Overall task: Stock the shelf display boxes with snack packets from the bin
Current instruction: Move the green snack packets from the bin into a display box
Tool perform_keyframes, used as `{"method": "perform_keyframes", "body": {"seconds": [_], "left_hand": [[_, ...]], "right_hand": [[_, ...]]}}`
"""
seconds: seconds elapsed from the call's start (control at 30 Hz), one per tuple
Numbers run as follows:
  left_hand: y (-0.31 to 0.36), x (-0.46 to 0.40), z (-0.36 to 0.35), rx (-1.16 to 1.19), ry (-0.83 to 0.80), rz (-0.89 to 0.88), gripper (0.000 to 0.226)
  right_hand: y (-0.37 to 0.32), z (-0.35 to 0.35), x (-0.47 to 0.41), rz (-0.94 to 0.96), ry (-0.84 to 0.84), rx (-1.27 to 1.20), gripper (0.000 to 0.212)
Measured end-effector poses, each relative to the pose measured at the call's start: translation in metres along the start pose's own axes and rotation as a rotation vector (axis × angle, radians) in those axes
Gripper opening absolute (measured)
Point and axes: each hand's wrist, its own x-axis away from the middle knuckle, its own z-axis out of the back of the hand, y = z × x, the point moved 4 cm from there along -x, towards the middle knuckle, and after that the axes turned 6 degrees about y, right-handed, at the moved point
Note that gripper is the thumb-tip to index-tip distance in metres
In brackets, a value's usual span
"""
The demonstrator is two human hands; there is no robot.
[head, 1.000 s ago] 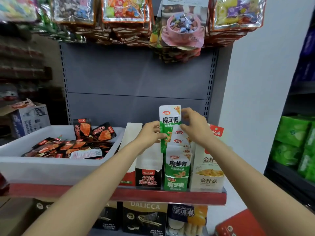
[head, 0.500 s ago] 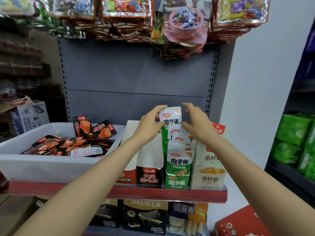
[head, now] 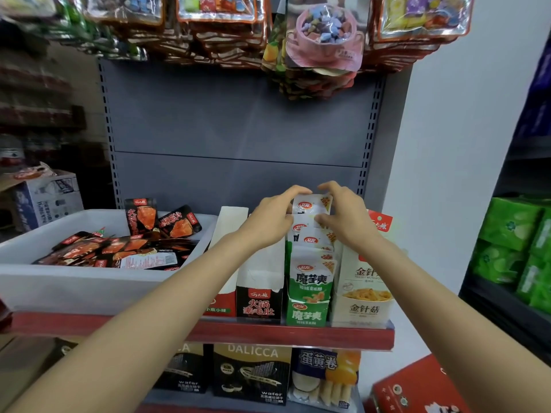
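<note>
Seating the rearmost green-and-white packet into the green display box on the red shelf, between the black box and the cream box. Best done by pressing straight down from the top edge, both sides together, keeping the packet upright behind the row already standing there and not buckling the box walls. Left hand curled over the packet's top left corner, fingers bent and pinching it; right hand arched over the top right, fingers curved round the edge, thumb near the packets below. Neither hand released. Further stock, dark red-and-black packets, lying in the white bin just left, untouched.
</note>
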Motion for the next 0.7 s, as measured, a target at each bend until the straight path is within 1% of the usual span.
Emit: {"method": "perform_keyframes", "body": {"seconds": [0.13, 0.3, 0.4, 0.53, 0.7], "left_hand": [[-0.001, -0.001, 0.002, 0.015, 0.040, 0.001, 0.045], [0.006, 0.000, 0.006, 0.124, 0.129, 0.002, 0.035], [0.003, 0.000, 0.005, 0.146, 0.158, 0.028, 0.035], [-0.001, 0.009, 0.005, 0.092, 0.120, 0.055, 0.033], [-0.003, 0.013, 0.002, -0.016, 0.025, 0.039, 0.035]], "right_hand": [[-0.002, 0.002, 0.000, 0.021, 0.010, 0.034, 0.043], [-0.003, 0.004, 0.000, 0.034, 0.015, 0.013, 0.043], [-0.003, 0.003, 0.001, 0.049, 0.010, -0.001, 0.043], [-0.005, 0.001, 0.002, 0.089, -0.043, 0.053, 0.038], [-0.001, -0.006, 0.005, 0.069, -0.135, 0.067, 0.029]]}}
